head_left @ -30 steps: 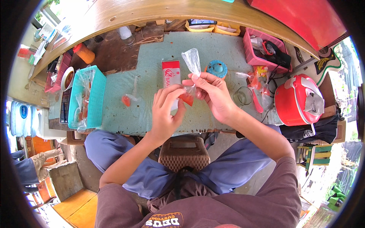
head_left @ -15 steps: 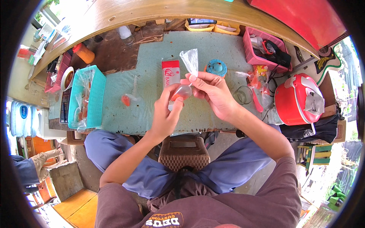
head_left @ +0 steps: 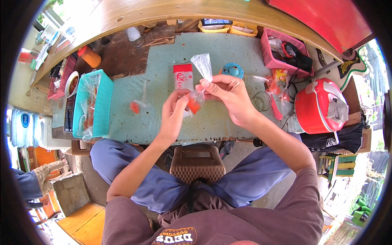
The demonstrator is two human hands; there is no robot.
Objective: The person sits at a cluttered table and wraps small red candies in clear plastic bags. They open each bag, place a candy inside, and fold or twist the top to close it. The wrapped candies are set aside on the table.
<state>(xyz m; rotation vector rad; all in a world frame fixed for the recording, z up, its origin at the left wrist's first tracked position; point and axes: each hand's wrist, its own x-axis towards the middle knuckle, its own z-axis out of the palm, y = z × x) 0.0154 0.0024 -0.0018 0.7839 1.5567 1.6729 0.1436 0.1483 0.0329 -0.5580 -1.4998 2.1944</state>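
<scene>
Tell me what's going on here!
Someone is handling a small clear bag with something orange-red inside, above the table. The right grip pinches its gathered neck, while the left grip is at its filled lower part. A similar bag lies to the left, near a turquoise basket.

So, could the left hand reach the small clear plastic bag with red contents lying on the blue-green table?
Probably yes: nothing stands between the left hand and that small clear plastic bag, though the hand is occupied with another red-filled clear bag.
</scene>
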